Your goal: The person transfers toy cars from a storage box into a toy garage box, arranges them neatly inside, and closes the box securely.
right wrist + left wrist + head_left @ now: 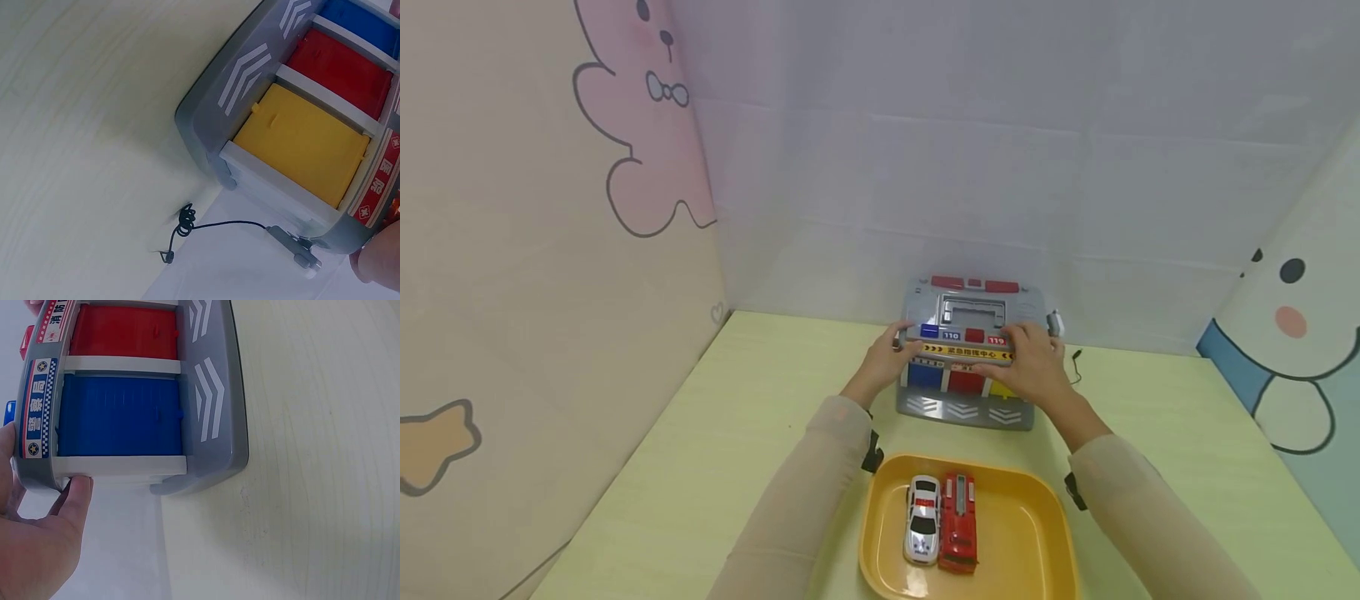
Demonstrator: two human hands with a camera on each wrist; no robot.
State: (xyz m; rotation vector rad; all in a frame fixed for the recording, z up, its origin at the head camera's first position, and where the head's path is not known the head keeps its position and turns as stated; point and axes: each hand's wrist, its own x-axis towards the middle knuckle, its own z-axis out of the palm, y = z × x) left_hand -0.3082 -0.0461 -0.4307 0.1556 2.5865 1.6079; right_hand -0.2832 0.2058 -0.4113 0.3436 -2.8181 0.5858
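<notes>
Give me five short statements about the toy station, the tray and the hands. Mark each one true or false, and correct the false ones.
1. The left hand and the right hand both grip the toy station. True.
2. The tray is blue. False: it is yellow.
3. A white car and a red truck lie side by side in the tray. True.
4. The station's middle door is blue. False: the red door sits between the blue door and the yellow door.
5. A dark cord shows beside the station, on the right hand's side. True.
</notes>
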